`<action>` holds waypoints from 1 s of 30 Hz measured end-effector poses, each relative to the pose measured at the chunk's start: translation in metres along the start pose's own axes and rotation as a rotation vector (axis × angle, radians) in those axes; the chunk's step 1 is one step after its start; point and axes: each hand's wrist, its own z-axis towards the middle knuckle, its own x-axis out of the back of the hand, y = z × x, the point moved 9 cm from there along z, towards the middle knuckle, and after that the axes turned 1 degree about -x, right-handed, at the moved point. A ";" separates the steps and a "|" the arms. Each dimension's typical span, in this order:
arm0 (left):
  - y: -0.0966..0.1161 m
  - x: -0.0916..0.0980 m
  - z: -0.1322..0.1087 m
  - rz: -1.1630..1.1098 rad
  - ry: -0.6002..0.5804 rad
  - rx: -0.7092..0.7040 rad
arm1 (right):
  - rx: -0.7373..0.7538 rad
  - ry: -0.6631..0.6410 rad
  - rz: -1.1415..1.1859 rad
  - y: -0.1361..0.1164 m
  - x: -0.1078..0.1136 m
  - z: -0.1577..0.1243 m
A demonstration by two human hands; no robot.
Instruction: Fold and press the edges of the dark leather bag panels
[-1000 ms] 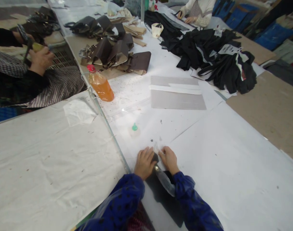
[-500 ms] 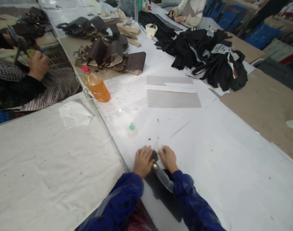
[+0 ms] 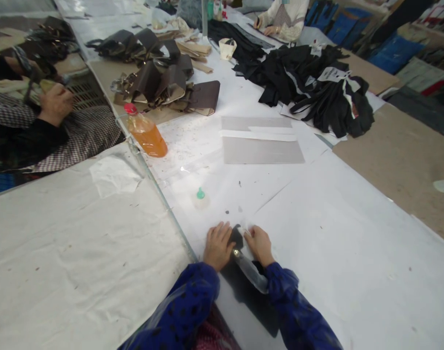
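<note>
A black leather-like piece (image 3: pixel 254 304), perhaps a bag, lies on the white table in front of me. A strip wrapped in cloudy plastic (image 3: pixel 251 273) runs along it, with a small gold-coloured metal fitting (image 3: pixel 237 253) at its upper end. My left hand (image 3: pixel 218 245) rests beside the black end tab (image 3: pixel 237 236), fingers stretched flat and thumb towards the fitting. On the other side, my right hand (image 3: pixel 260 244) is closed in a pinch on a whitish scrap (image 3: pixel 244 232) against the tab. Whether it is cloth or film I cannot tell.
Ahead stand a green-capped bottle (image 3: pixel 200 194), a bottle of orange liquid (image 3: pixel 149 133) and a grey sheet (image 3: pixel 262 149). Brown bags (image 3: pixel 160 80) and black straps (image 3: pixel 331 99) are piled farther back. Co-workers' hands (image 3: pixel 56 102) show at left and at the far end.
My right hand has shifted slightly right and nearer to me, with the whitish scrap between its fingers. My left hand stays almost in place. The black tab shows more.
</note>
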 end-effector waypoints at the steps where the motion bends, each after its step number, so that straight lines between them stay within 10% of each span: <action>1: 0.000 0.000 0.000 0.002 -0.001 -0.002 | 0.004 0.006 0.005 -0.009 -0.001 0.008; 5: 0.004 0.002 -0.001 0.013 0.010 -0.019 | -0.020 -0.004 0.015 -0.003 0.004 0.003; 13: 0.004 0.005 0.000 0.001 0.029 -0.011 | -0.236 -0.064 -0.061 0.099 0.037 -0.073; 24: 0.002 0.000 0.001 0.003 -0.025 -0.006 | -0.033 -0.058 0.033 -0.042 0.000 0.027; 30: 0.003 0.000 0.001 -0.007 -0.013 -0.002 | -0.083 -0.081 0.051 0.002 0.007 -0.007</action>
